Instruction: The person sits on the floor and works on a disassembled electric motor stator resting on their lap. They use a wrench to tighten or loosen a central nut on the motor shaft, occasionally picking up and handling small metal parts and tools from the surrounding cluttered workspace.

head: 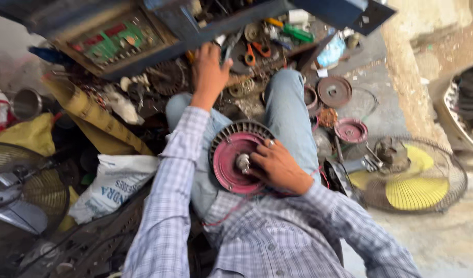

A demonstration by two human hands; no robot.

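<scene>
I sit with a round fan motor (235, 154) in my lap, its face dark pink with a ribbed grey rim and a metal shaft at the centre. My right hand (278, 166) rests on its right side and grips it, a ring on one finger. My left hand (209, 69) reaches forward into a heap of tools and parts. Its fingers are closed around a dark metal tool (227, 47), which is blurred. My legs are in blue jeans and my sleeves are checked.
A fan with yellow blades in a wire guard (410, 177) lies at right. Pink and rusty motor covers (351, 131) sit on the concrete. A white sack (115, 183), a yellow folded cloth (95, 116) and another fan (25, 190) are at left. Orange-handled pliers (257, 51) lie ahead.
</scene>
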